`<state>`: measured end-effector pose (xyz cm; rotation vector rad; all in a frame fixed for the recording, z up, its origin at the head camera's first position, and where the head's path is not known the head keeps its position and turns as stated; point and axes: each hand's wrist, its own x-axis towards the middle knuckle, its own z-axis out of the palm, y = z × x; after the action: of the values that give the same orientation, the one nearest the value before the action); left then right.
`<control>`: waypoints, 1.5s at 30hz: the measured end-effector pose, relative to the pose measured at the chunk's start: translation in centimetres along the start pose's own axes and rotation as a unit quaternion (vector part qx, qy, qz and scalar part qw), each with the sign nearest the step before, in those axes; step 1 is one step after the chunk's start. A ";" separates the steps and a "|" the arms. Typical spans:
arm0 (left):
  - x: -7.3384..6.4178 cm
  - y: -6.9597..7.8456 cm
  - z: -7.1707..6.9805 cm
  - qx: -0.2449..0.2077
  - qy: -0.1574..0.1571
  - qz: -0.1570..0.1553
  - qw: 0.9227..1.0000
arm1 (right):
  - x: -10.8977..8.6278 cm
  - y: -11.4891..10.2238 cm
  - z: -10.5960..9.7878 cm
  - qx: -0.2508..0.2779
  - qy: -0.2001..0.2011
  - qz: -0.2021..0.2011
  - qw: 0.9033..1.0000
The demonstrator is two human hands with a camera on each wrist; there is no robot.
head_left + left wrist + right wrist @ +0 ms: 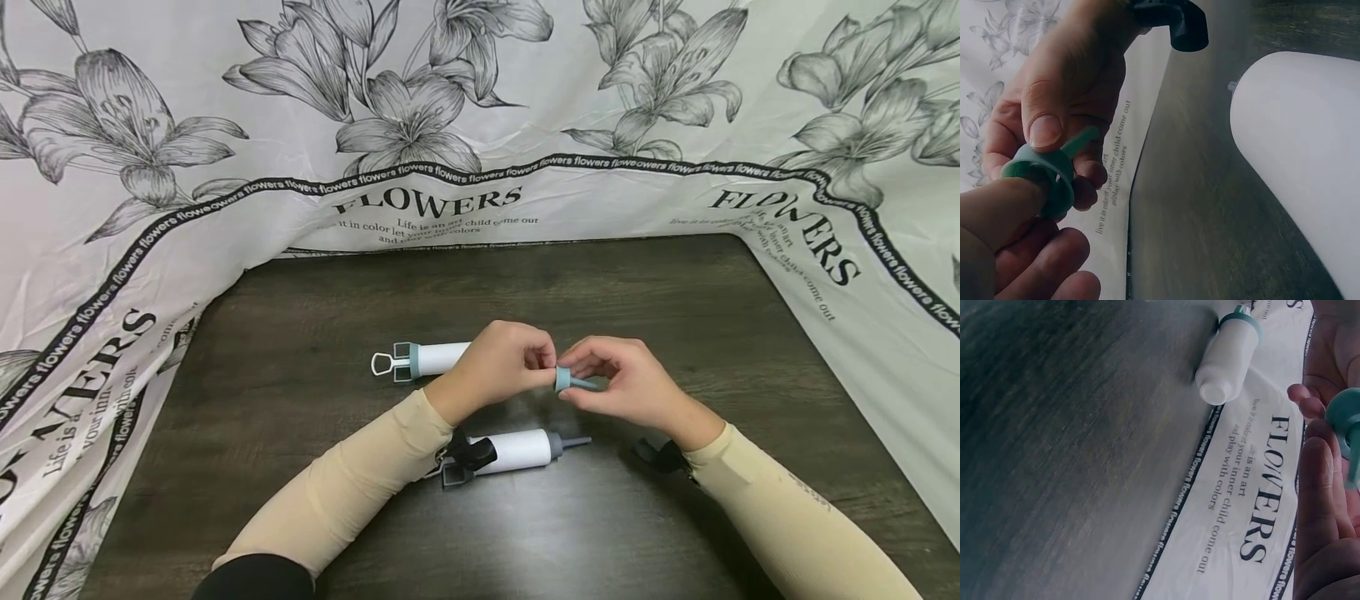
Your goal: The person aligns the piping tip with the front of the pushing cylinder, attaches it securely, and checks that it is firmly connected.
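Both hands meet over the table at a teal nozzle cap point(563, 379) with a thin spout pointing right. My right hand point(630, 379) holds it by the side, thumb on its outer wall in the left wrist view. My left hand point(502, 358) pinches the open rim, with a digit inside the cap point(1054, 165) and other fingers curled below. Behind the left hand lies a white bottle point(442, 358) with a teal collar and pull ring; its uncapped neck point(1213, 392) shows in the right wrist view.
Nearer me lies a second white bottle point(517, 450) with a grey nozzle and grey end, partly hidden by the left wrist camera point(474, 452). A dark wood-grain table point(300, 317) is bordered by white flower-printed cloth point(600, 208) at the back and sides.
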<state>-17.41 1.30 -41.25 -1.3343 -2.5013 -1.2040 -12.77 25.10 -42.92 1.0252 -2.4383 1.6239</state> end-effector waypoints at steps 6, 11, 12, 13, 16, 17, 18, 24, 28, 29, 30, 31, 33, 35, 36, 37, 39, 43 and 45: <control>-0.6 -0.6 -0.1 -0.033 -0.006 -0.012 0.999 | 0.0 0.2 0.1 -0.006 -0.002 -0.005 1.000; -1.0 -0.8 -1.0 -0.034 -0.009 -0.025 0.999 | 0.2 0.2 0.0 -0.016 -0.002 -0.009 1.000; -1.1 -0.9 -1.2 -0.024 -0.010 -0.023 0.999 | 0.2 0.2 0.0 -0.018 -0.002 -0.009 1.000; -1.2 -1.1 -1.4 -0.011 -0.012 -0.022 1.000 | 0.2 0.2 0.0 -0.019 -0.002 -0.009 1.000; -1.9 -1.9 -2.2 0.046 -0.027 -0.019 0.998 | 0.2 0.1 0.0 -0.023 -0.001 -0.009 1.000; -2.2 -2.3 -2.6 0.069 -0.033 -0.021 0.997 | 0.2 0.2 0.0 -0.025 -0.001 -0.009 1.000; -2.5 -2.7 -2.9 0.093 -0.040 -0.027 0.995 | 0.2 0.2 0.0 -0.027 0.001 -0.009 1.000; -4.4 -4.8 -4.3 0.147 -0.093 -0.116 0.978 | 0.1 0.2 -0.1 -0.037 0.003 -0.005 0.999; -5.6 -5.3 -4.5 0.151 -0.106 -0.156 0.970 | 0.3 0.2 -0.1 -0.041 -0.008 -0.008 0.999; -5.8 -5.4 -4.4 0.155 -0.104 -0.161 0.969 | 0.4 0.3 -0.1 -0.042 -0.008 -0.009 0.999; -5.9 -5.5 -4.4 0.158 -0.100 -0.164 0.969 | 0.5 0.3 -0.1 -0.042 -0.008 -0.009 0.999; -6.0 -5.5 -4.3 0.160 -0.095 -0.166 0.968 | 0.5 0.3 -0.1 -0.042 -0.008 -0.008 0.999; -6.1 -5.7 -4.1 0.167 -0.087 -0.167 0.968 | 0.6 0.3 -0.1 -0.043 -0.008 -0.006 0.999; -6.3 -5.9 -4.0 0.174 -0.079 -0.162 0.968 | 0.6 0.4 0.0 -0.043 -0.010 -0.005 0.999; -6.3 -6.0 -3.9 0.179 -0.075 -0.159 0.968 | 0.6 0.4 0.0 -0.043 -0.010 -0.005 0.999; -6.3 -6.0 -3.9 0.183 -0.072 -0.155 0.968 | 0.5 0.4 -0.1 -0.045 -0.009 -0.005 0.999; -6.3 -6.2 -4.0 0.190 -0.068 -0.152 0.968 | 0.4 0.4 -0.1 -0.047 -0.005 -0.007 0.999; -6.4 -6.3 -4.4 0.185 -0.076 -0.169 0.965 | 0.3 0.5 -0.3 -0.049 -0.002 -0.005 0.999; -6.4 -6.4 -4.6 0.171 -0.082 -0.182 0.965 | 0.3 0.6 -0.4 -0.051 -0.003 -0.003 0.999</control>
<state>-19.40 -8.14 -44.44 -0.9546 -2.9905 -0.6672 -13.44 25.41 -43.11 1.0239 -2.4898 1.4800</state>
